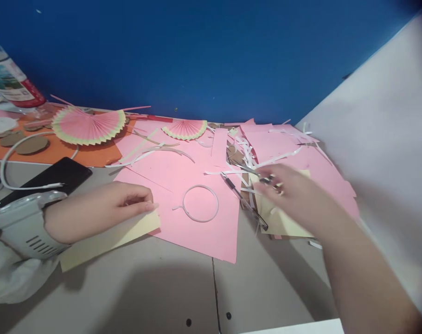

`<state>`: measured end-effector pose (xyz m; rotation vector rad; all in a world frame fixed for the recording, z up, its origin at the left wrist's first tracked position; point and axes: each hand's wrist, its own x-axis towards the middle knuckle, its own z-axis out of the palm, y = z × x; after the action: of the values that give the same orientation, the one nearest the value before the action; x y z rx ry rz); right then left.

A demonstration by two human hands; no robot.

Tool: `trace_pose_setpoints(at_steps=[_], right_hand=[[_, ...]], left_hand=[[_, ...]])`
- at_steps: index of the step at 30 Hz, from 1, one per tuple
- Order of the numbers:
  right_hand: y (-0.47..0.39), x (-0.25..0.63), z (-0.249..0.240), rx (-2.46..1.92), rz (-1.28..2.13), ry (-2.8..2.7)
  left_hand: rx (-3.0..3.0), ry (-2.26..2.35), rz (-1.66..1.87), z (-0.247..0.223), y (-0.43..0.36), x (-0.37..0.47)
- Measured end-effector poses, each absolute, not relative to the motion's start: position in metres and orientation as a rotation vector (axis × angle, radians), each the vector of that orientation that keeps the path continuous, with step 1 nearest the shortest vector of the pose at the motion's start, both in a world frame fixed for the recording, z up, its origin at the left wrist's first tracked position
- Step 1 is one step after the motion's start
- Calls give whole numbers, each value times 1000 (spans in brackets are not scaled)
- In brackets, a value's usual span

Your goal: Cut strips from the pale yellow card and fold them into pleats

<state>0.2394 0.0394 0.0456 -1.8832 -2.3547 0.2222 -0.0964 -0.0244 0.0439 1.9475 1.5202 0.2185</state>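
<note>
My left hand is closed, with thumb and fingers pinching the end of a pale yellow paper strip. The strip slants down to the left beneath my wrist. On the right, my right hand is closed around the handles of a pair of scissors, whose thin metal blades point left over paper scraps. Just left of that hand lies a pen with a black cap. Between my hands, a white wire ring with a short twisted tail rests on pink paper.
Folded pink-and-yellow paper fans lie at the back left, near a black phone and a white cable. A bottle stands far left. White paper strips litter the back right. A blue panel rises behind.
</note>
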Motion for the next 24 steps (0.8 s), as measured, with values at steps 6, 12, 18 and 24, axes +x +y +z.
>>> trace_pose_setpoints(at_steps=[6,12,18,24], right_hand=[[-9,163,1,-1179,42,-2825],[17,185,-2,-1302,210,-2389],[19,198,-4,-1173,388,-1929],[9,194,-5,-1122,473,-1893]], left_hand=[[1954,1462,108,42,-11,-77],[2016,1323,152,27,-2,-41],[2098,1230,291,18,11,4],[2271,1151,308,33,-3,-18]])
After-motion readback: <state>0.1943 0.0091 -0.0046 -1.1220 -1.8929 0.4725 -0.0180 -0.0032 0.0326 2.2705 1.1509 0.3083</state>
